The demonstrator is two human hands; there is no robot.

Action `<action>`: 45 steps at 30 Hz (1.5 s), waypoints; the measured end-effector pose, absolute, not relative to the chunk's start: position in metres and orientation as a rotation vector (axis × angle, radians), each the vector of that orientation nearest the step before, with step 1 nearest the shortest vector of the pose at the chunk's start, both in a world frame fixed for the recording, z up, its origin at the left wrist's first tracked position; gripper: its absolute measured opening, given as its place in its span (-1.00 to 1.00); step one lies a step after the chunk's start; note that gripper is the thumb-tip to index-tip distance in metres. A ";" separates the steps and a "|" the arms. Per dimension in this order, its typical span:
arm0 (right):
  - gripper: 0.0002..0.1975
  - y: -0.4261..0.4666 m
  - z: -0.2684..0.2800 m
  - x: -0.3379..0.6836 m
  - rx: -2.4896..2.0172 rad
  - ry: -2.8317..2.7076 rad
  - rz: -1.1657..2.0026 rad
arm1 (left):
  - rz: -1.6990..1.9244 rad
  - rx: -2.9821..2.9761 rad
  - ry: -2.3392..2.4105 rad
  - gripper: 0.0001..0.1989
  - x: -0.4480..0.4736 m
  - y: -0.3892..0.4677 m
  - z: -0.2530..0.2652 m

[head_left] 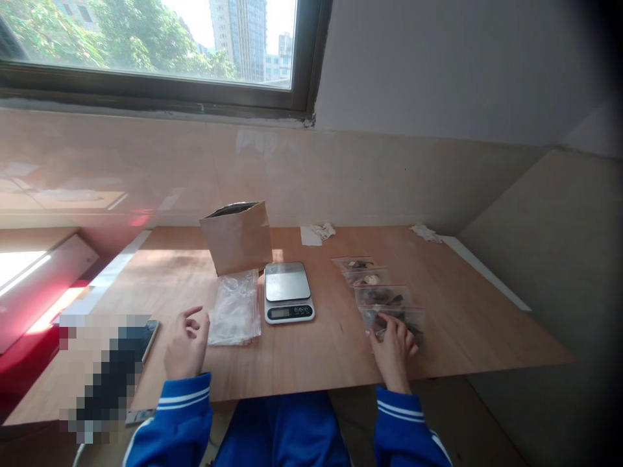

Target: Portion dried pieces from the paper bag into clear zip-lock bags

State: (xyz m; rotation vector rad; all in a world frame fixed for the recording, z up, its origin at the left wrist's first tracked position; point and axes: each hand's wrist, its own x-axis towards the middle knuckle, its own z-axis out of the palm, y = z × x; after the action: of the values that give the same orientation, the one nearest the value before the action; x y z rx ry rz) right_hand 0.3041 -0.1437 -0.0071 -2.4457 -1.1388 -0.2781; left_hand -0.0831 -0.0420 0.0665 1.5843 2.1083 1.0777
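My right hand rests on the nearest of several clear zip bags, with bent fingers gripping that zip bag. Dark contents show inside it, partly covered by my fingers. Behind it, more filled zip bags lie overlapping in a row; one holds something pale. My left hand hovers at the left, fingers loosely curled and apart, holding nothing. Beside it lies a stack of clear zip bags. A kitchen scale with a bare metal plate sits between the stack and the filled bags.
An open brown paper bag stands upright behind the stack. Crumpled tissue lies at the table's back edge, with another tissue farther right. A dark, pixelated object is at the left. The wooden table meets a wall below a window.
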 end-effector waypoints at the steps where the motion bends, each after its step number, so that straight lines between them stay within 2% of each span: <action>1: -0.65 -0.143 -0.006 0.304 -2.441 -1.119 -0.275 | 1.134 1.670 2.012 -0.56 -0.073 -0.040 0.069; 4: -0.67 -0.145 -0.004 0.306 -2.391 -1.111 -0.257 | 1.080 2.028 1.847 -0.57 -0.042 -0.031 0.067; 9: -0.68 -0.154 0.001 0.317 -2.310 -1.063 -0.194 | 0.475 2.127 1.912 -0.51 -0.017 -0.020 0.038; 12: -0.69 -0.160 0.010 0.321 -2.259 -1.024 -0.174 | 0.365 2.139 1.927 -0.50 -0.017 -0.019 0.024; 18: -0.72 -0.159 0.052 0.303 -1.968 -1.191 -0.121 | 0.575 2.134 1.954 -0.50 -0.027 -0.017 0.026; 25: -0.73 -0.140 0.102 0.229 -1.527 -1.470 0.258 | 1.224 1.894 1.531 -0.52 -0.023 -0.029 0.060; 27: -0.73 -0.134 0.109 0.206 -1.420 -1.532 0.371 | 1.202 1.611 1.361 -0.61 -0.014 -0.043 0.075; 30: -0.69 -0.126 0.115 0.177 -1.254 -1.637 0.508 | 0.892 1.232 1.063 -0.50 -0.001 -0.062 0.086; 33: -0.64 -0.123 0.118 0.160 -1.105 -1.732 0.592 | 0.817 1.046 1.045 -0.48 0.005 -0.071 0.086; 38: -0.61 -0.129 0.123 0.151 -1.095 -1.803 0.655 | 1.047 1.053 1.192 -0.63 0.003 -0.071 0.093; 43: -0.79 -0.131 0.124 0.150 -1.275 -1.677 0.578 | 1.078 1.209 1.183 -0.60 0.003 -0.072 0.100; 45: -0.81 -0.129 0.121 0.147 -1.334 -1.566 0.645 | 1.048 1.281 1.160 -0.56 0.007 -0.076 0.101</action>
State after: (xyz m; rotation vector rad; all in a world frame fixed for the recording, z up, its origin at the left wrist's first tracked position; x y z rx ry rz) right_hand 0.1474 -0.1294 0.1212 -1.3343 -1.5661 0.6450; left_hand 0.0070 -0.0757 0.1006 1.2810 1.1603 1.0478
